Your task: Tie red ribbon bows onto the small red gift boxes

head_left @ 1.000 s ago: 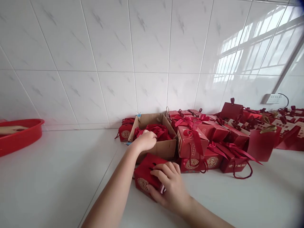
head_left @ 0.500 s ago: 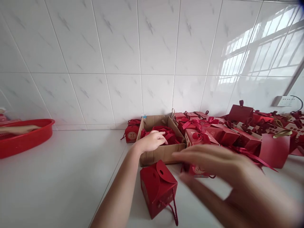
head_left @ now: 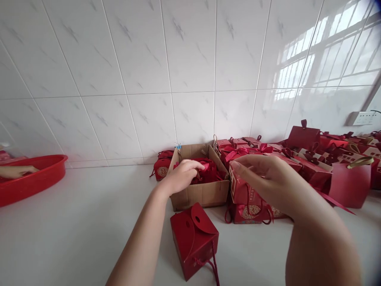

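My left hand (head_left: 184, 174) is at the left side of an open cardboard box (head_left: 202, 194). Its fingers are curled together on some red fabric (head_left: 208, 170) from the pile inside, though the exact piece is hard to make out. Over the stacked red gift boxes (head_left: 242, 188) to the right hovers my right hand (head_left: 264, 171), thumb and fingers curved with a gap between them and nothing visibly held. In front of the cardboard box stands a red gift box (head_left: 195, 238) with rounded closed flaps and a twisted cord handle hanging down its side.
Many red gift boxes with ribbons (head_left: 306, 159) crowd the counter's right side along the tiled wall. A small red box (head_left: 162, 169) sits left of the cardboard box. At far left, another person's hand (head_left: 20, 171) reaches into a red basin (head_left: 35, 182). A socket strip (head_left: 361, 118) is on the wall.
My right hand has moved forward and up toward the stacked gift boxes. My left hand's fingers have curled in over the red fabric. The view has shifted slightly.
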`<state>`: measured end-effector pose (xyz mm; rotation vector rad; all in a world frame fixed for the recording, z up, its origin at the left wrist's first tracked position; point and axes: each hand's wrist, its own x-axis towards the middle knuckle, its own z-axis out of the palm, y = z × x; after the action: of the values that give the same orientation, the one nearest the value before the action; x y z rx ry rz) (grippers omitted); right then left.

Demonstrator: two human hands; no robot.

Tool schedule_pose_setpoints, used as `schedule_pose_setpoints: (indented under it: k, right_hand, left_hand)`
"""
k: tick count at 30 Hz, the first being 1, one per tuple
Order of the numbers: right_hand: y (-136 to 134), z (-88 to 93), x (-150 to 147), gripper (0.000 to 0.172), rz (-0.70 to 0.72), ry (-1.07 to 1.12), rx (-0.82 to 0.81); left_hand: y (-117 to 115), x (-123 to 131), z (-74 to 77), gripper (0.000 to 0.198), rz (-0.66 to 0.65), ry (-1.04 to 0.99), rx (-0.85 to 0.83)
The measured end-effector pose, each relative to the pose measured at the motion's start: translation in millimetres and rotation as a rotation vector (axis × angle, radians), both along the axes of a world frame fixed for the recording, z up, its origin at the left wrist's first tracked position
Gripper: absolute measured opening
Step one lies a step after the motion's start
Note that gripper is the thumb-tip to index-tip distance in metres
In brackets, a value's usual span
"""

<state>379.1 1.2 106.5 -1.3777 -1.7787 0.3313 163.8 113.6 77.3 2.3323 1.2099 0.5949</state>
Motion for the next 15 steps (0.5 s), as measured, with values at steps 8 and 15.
schedule_pose_setpoints:
  k: [8, 15]
  right_hand:
    - [0, 0.0, -20, 0.033, 0.336, 0.308, 0.093]
    - [-14, 5.0, -33, 0.031, 0.421, 0.403, 0.103]
  left_hand:
    - [-91, -11, 47.8, 0.033, -0.099, -0.574, 0.087]
    - [-118, -17, 52.6, 0.025, -0.137, -0.458, 0.237]
